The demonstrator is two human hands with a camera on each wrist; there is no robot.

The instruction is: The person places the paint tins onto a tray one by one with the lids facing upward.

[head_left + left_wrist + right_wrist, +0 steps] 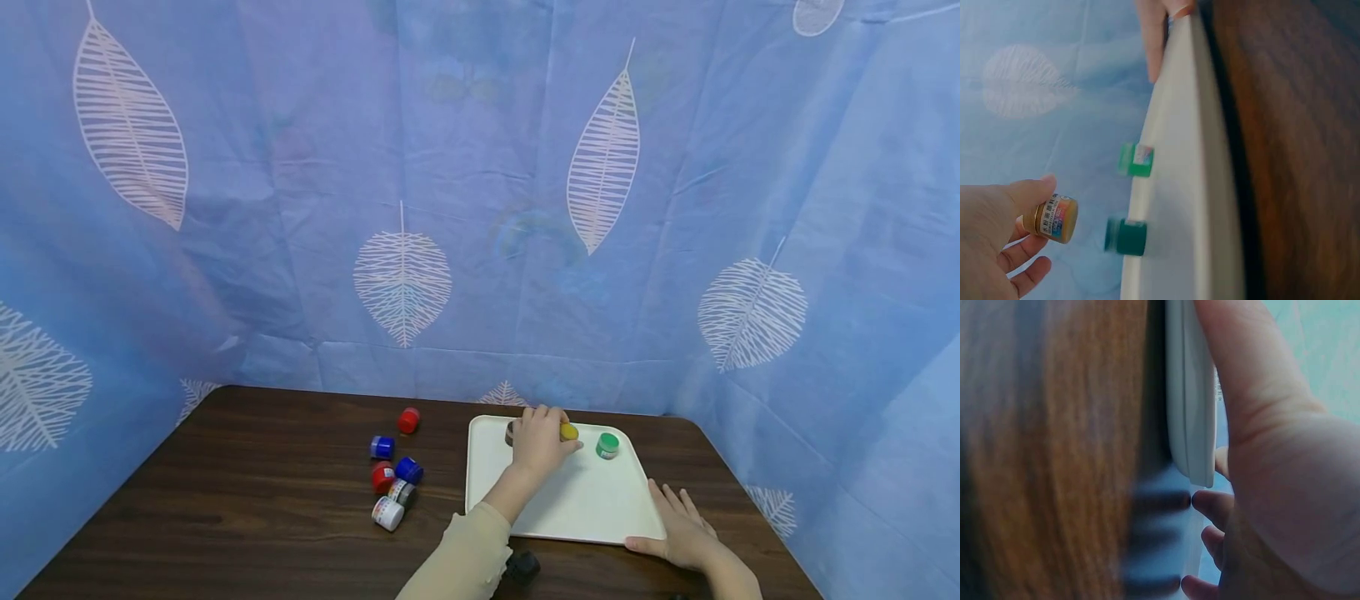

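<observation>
The left hand [538, 442] pinched a yellow jar [1059, 219] between thumb and fingers over the far part of a white tray [581, 508], near a green jar [608, 446]. The right hand [684, 533], fingers spread, rested at the tray's near right corner.

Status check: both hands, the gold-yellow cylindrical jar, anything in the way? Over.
Left hand gripping gold-yellow jar above white rectangular tray. Right hand at tray's near right corner. Possible obstacles on tray: short light green jar, short dark green jar.
</observation>
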